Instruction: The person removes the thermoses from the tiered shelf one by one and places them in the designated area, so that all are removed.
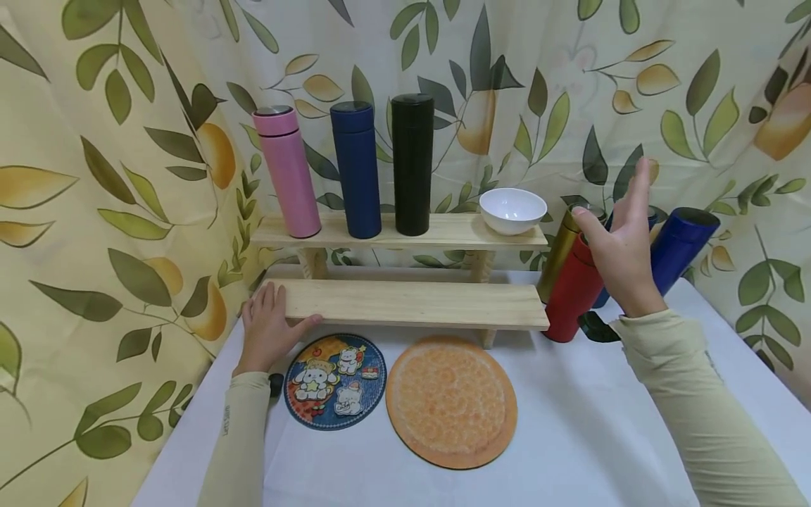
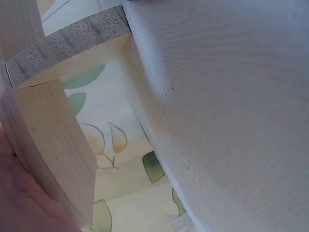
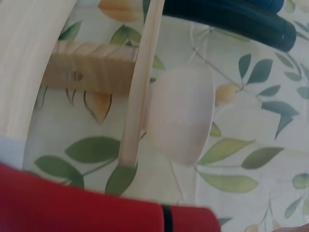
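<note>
Place: curtained table corner, apparently indoors; home or studio, cannot tell. Enclosure: leaf-and-fruit print curtain (image 1: 129, 278), hung in folds left, far and right. Surface: white tablecloth (image 1: 564, 436). Contents: two-tier wooden stand (image 1: 412, 303); three upright insulated flasks (image 1: 356, 176), white bowl (image 1: 513, 215), far tier; two round placemats (image 1: 451, 403), near.

One pale wooden stand (image 1: 412, 303), two tiers, on one white-covered worktop (image 1: 570, 422); one round white bowl (image 1: 512, 213). Tall cylindrical flasks, at least seven: one pink flask (image 1: 290, 179), one navy flask (image 1: 357, 172), one black flask (image 1: 412, 169), plus one gold flask (image 1: 557, 246), one red flask (image 1: 572, 292), one bright blue flask (image 1: 681, 243) and one dark blue flask (image 1: 601, 298), this last group overlapping, partly hidden, exact total unsure. Flat round discs, two: one denim-blue disc (image 1: 336, 382) with cartoon figures, one orange-tan disc (image 1: 451, 401).
</note>
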{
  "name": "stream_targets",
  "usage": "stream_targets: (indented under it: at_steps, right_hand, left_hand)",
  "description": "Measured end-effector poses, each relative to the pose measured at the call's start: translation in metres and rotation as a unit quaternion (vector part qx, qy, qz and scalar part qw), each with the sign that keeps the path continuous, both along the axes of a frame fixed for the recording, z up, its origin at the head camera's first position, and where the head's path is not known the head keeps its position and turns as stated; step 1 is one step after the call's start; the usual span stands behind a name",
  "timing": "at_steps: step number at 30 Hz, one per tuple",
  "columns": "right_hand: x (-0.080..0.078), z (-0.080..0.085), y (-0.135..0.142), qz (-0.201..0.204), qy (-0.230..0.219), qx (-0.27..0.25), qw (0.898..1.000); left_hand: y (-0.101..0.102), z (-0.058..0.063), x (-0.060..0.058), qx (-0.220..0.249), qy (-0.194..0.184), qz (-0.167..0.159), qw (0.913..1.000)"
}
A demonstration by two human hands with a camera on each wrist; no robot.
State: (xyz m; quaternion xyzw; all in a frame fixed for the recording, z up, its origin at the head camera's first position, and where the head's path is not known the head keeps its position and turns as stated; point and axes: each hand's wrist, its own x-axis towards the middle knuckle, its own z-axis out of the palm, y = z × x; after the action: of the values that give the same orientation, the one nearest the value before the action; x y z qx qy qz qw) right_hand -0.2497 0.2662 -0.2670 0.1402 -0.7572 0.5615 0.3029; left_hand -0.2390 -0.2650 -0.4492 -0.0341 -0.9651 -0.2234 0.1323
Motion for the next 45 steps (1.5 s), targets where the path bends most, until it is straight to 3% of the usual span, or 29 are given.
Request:
stream_targets:
  at_steps: [4,12,19,31,38,45]
  right_hand:
    - [-0.004,0.000,-0.009,0.019,-0.003,-0.001,1.000]
    - [-0.010,0.001,-0.027,0.099,-0.024,-0.033,0.994]
    - [-0.014,0.001,-0.041,0.098,-0.075,0.013,0.992]
    - [-0.016,0.008,-0.069,0.158,-0.097,-0.030,0.982]
    - [-0.023,0.017,-0.091,0.214,-0.097,-0.095,0.967]
    - [-0.035,0.020,-0.112,0.248,-0.116,-0.123,0.954]
  left_hand:
    - [0.000,0.000,0.000,0.003,0.002,-0.001,1.0000]
    - [0.002,0.002,0.001,-0.001,-0.008,0.004,1.0000]
    - [0.001,0.003,0.002,-0.003,-0.015,0.007,0.9999]
    - [0.000,0.001,-0.001,-0.001,-0.015,0.008,0.9999]
    - [0.001,0.003,-0.001,0.002,-0.017,0.008,0.9998]
    - [0.002,0.002,0.001,0.004,-0.012,0.008,0.9999]
